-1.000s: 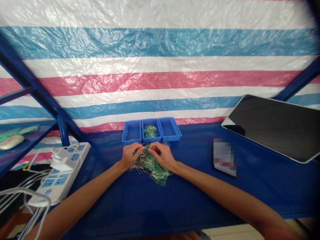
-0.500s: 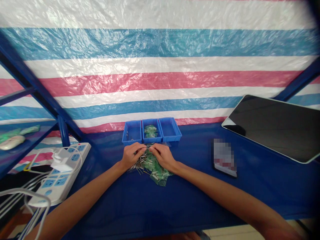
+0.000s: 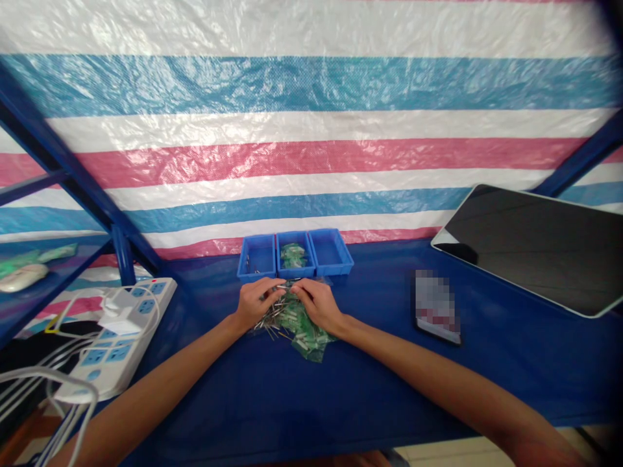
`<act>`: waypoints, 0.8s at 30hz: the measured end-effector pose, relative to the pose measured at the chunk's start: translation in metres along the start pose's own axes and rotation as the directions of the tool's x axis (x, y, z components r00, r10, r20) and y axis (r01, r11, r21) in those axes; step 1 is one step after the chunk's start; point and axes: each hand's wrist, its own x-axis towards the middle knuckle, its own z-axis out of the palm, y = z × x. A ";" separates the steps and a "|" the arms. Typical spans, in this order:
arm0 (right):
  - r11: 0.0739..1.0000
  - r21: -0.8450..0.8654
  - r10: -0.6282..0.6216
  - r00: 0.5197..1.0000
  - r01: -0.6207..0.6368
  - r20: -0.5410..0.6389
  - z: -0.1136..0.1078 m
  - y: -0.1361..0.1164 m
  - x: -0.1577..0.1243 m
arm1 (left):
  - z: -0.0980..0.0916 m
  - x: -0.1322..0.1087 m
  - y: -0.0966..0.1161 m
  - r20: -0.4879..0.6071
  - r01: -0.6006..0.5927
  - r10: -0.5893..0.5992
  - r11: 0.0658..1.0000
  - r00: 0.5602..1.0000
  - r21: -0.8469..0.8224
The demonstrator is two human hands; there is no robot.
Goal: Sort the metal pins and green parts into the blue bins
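My left hand and my right hand rest close together on a blue table, over a heap of small green packets and thin metal pins. Both hands have their fingers curled in a pinch, fingertips almost meeting above the heap. Between them I seem to hold a small metal pin, too tiny to be sure. Just behind the hands stand three joined blue trays; the left one holds a few pins, the middle one green packets, the right one looks bare.
A white power strip with plugs and white cables lies at the left. A phone lies right of the hands, a dark tablet leans at the far right. Blue shelf frame at left; striped plastic sheet behind.
My fingertips have drawn slightly closer together and lower over the heap. Otherwise nothing has moved.
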 end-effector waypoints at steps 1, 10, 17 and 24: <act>1.000 -0.001 0.002 1.000 -0.002 0.001 0.000 0.000 0.000 | 0.000 -0.001 -0.001 0.000 -0.007 0.007 1.000 1.000 0.001; 0.997 0.024 0.070 0.997 -0.069 -0.035 -0.001 -0.003 0.000 | 0.002 -0.006 -0.003 -0.061 -0.006 0.007 1.000 0.998 0.016; 0.997 0.011 0.071 0.997 -0.071 -0.023 -0.003 -0.005 0.001 | 0.002 -0.004 -0.003 -0.090 0.010 -0.007 1.000 0.996 0.024; 0.998 0.030 0.064 0.998 -0.063 -0.027 -0.004 -0.008 0.002 | 0.003 -0.001 -0.001 -0.017 0.032 -0.032 0.999 0.999 -0.002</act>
